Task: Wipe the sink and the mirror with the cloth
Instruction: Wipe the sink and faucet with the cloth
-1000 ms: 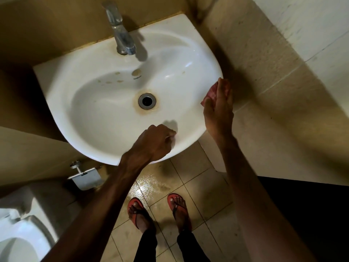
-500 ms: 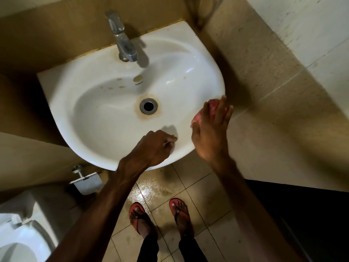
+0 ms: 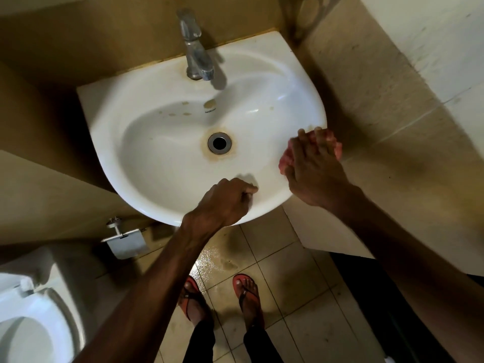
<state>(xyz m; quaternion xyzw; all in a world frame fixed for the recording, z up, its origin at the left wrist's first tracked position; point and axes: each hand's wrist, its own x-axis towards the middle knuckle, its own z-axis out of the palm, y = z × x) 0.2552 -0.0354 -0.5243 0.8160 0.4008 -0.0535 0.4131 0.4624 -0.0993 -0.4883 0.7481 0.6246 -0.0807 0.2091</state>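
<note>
Room: tiled bathroom corner seen from above, with a white sink on the back wall.
Change: since half a second ago, the right hand and cloth have slid outward along the right rim. The left hand has stayed on the near rim.
Right hand: fingers spread flat, pressing the pink cloth onto the sink's right rim.
Left hand: curled into a fist, and I see nothing in it.
Counts: I count one sink, one tap, one drain ringed with brown stain, one cloth, two hands, two red sandals, one toilet and one paper holder.
Edges: the cloth bulges past the rim's outer edge, near the beige side wall.
Open room: the basin lies open between the hands and the tap.
</note>
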